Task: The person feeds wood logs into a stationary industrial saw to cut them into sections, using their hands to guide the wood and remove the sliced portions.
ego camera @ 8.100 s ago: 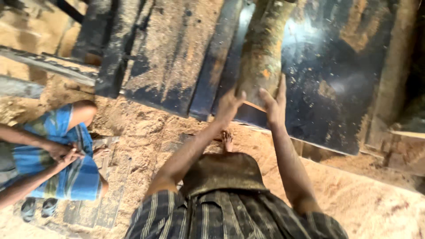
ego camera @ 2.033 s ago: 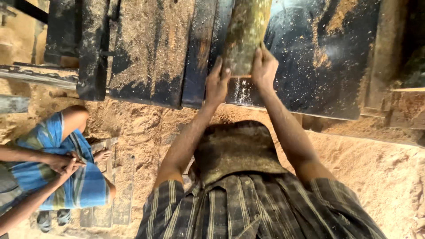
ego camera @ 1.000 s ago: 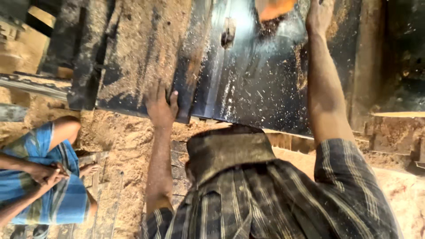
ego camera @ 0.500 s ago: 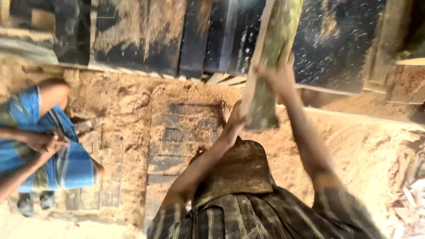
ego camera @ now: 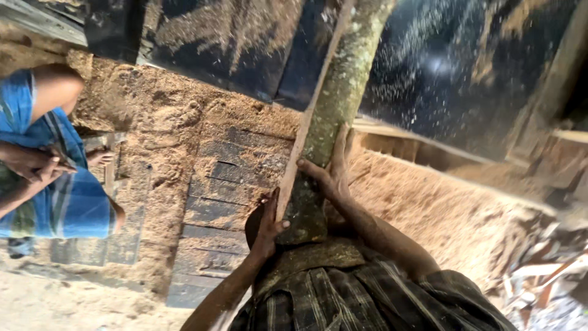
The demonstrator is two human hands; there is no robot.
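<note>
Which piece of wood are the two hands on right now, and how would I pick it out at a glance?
Start at the dark, sawdust-strewn saw table across the top. A bark-covered log slants down from it toward the person's waist, the left hand on its lower end and the right hand on its side. Unlike the flat planks below, it is round, mottled grey-green, with one pale sawn edge.

Log (ego camera: 337,116) runs up the middle, its far end over the saw table (ego camera: 465,79). Left hand (ego camera: 267,227) sits at its near end, right hand (ego camera: 331,171) just beyond on the other side. Sawdust floor (ego camera: 184,129) spreads below; another person (ego camera: 49,178) squats far left.
</note>
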